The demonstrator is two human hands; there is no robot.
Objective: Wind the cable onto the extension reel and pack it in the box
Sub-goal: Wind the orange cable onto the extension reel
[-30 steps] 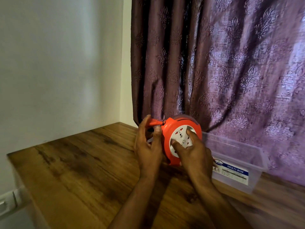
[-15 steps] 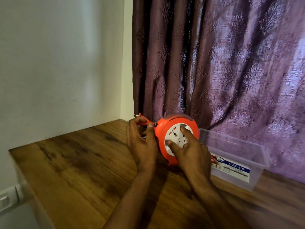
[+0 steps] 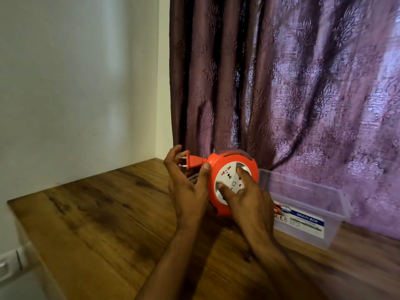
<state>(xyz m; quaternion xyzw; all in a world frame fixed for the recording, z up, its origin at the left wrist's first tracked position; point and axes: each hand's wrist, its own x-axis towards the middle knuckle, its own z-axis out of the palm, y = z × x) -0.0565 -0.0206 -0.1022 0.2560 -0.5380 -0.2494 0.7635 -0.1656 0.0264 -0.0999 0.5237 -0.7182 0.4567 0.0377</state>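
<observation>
An orange extension reel [image 3: 218, 167] with a white socket face stands on edge on the wooden table [image 3: 97, 213]. My right hand [image 3: 249, 200] presses its fingers on the white face. My left hand [image 3: 188, 187] cups the reel's left side, thumb on the rim. The orange two-pin plug [image 3: 191, 162] sticks out leftward from the reel's top, just above my left fingers. No loose cable shows. A clear plastic box [image 3: 311, 204] labelled MULTI-BOX sits open to the right of the reel.
A purple patterned curtain [image 3: 281, 83] hangs right behind the reel and box. A pale wall [image 3: 75, 83] borders the table on the left. White wall switches [image 3: 10, 263] show at the lower left, below the table edge.
The plug has come out further to the left and its pins now show. My left fingers have opened around it. My right fingers have shifted on the socket face.
</observation>
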